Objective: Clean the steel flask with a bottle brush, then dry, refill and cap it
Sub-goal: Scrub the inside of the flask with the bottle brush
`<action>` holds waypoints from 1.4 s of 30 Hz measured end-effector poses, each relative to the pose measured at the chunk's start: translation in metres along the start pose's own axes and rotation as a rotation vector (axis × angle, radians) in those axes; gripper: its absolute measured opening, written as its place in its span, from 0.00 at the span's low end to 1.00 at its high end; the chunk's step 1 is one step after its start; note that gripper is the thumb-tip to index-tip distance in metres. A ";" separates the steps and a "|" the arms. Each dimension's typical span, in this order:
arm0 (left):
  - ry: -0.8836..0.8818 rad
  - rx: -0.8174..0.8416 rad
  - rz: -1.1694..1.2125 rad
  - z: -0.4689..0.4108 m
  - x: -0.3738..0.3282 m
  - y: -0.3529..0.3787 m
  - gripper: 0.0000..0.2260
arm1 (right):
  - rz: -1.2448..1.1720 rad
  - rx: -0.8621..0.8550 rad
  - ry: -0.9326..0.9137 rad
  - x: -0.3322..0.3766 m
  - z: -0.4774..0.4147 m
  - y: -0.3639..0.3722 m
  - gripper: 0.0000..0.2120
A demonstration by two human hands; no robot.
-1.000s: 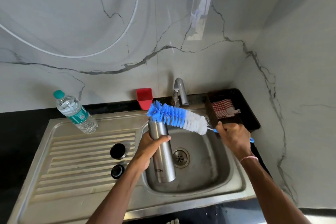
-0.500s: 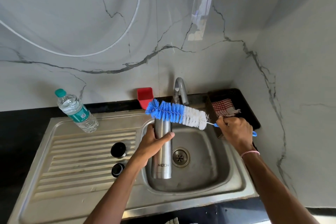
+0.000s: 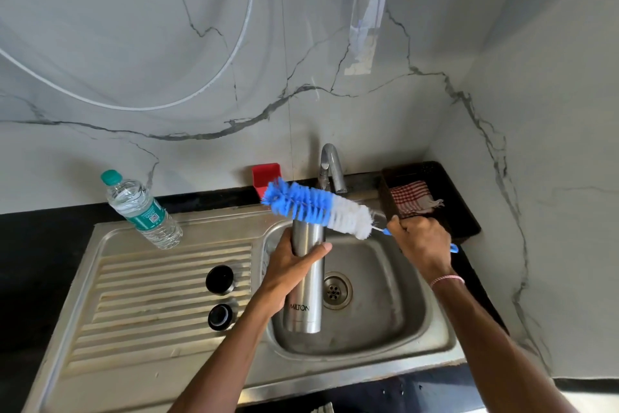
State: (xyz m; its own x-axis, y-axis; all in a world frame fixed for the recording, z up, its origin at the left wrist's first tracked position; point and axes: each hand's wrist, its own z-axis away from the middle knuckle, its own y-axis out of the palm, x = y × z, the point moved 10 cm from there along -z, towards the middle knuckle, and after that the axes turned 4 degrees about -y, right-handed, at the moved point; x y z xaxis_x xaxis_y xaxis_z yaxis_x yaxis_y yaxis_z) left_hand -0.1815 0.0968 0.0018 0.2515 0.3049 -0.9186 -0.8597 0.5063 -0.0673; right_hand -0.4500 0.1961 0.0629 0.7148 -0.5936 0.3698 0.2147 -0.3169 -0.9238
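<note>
Straightened since a second ago, the steel flask now stands nearly upright instead of leaning, while the brush has hardly shifted. Fingers and thumb of the left hand are wrapped round the flask's upper body, holding it over the sink bowl, its base low in the bowl just beside the drain. Right of that hand, the right hand is fisted round the blue handle of the bottle brush, whose blue and white bristle head lies slantwise across the flask's mouth, outside it. Behind the hands rises the tap, with a red holder to its left. Beyond the right hand a checked cloth lies in a dark tray. Left of the left hand, two black caps sit on the ribbed drainboard, and farther out stands a plastic water bottle.
</note>
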 end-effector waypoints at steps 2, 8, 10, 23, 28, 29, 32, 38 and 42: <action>-0.005 -0.027 0.024 -0.001 -0.003 -0.003 0.22 | 0.004 0.016 0.016 -0.001 0.000 0.004 0.22; -0.071 -0.113 0.013 -0.001 0.016 -0.025 0.27 | 0.024 -0.020 0.066 -0.030 0.008 -0.009 0.21; -0.082 -0.091 0.022 0.000 0.017 -0.016 0.24 | 0.036 -0.045 -0.006 -0.003 0.007 -0.008 0.20; -0.142 -0.028 0.059 0.001 0.017 -0.016 0.16 | 0.045 -0.061 -0.008 0.008 0.009 -0.008 0.19; -0.146 -0.065 0.077 0.001 0.014 -0.023 0.28 | 0.064 0.006 0.004 0.008 0.006 0.001 0.20; -0.166 -0.075 0.074 0.001 0.017 -0.029 0.29 | 0.072 0.005 0.023 -0.003 0.005 -0.001 0.20; -0.181 -0.067 0.084 0.003 0.024 -0.038 0.29 | 0.045 0.002 0.081 -0.030 0.007 -0.006 0.21; -0.148 -0.031 0.084 0.003 0.017 -0.022 0.15 | 0.020 -0.011 0.009 0.010 0.010 -0.001 0.21; -0.148 -0.022 0.089 0.002 0.012 -0.019 0.08 | 0.033 -0.020 -0.039 0.021 0.007 -0.003 0.21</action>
State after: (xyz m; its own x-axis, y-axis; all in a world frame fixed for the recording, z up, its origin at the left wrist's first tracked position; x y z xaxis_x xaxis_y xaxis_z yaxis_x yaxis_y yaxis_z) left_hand -0.1614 0.0930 -0.0073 0.2354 0.4637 -0.8542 -0.8907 0.4546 0.0013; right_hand -0.4308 0.1903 0.0730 0.7468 -0.5745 0.3350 0.1779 -0.3127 -0.9330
